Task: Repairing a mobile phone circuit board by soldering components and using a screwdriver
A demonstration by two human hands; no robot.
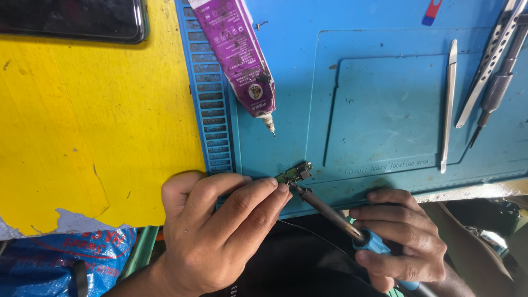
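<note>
- Head view: my left hand [212,231] pins a small green circuit board [294,174] with its fingertips [281,187] at the near edge of the blue work mat [385,110]; that grip is clenched on the board.
- My right hand [404,242] is clenched round the blue handle of a soldering iron [330,212], just right of the board and nearer me.
- The iron's long axis runs from the handle at lower right up and left, and its tip touches the board's right end. So the board lies up and left of my right grip, straight along the shaft. The left hand is much the nearer of the two to the board.
- Beyond the board on the mat lies a purple glue tube [236,52], nozzle pointing back toward the board but well apart from it.
- Far right of the board lie flat metal pry tools [449,104] and a dark screwdriver [498,85], long axes running away from me.
- Left of the board, the mat's ribbed tray strip [212,110] shows slots; I cannot tell whether anything lies in them.
- The yellow table [82,137] carries a dark phone [71,19] at its far edge.
</note>
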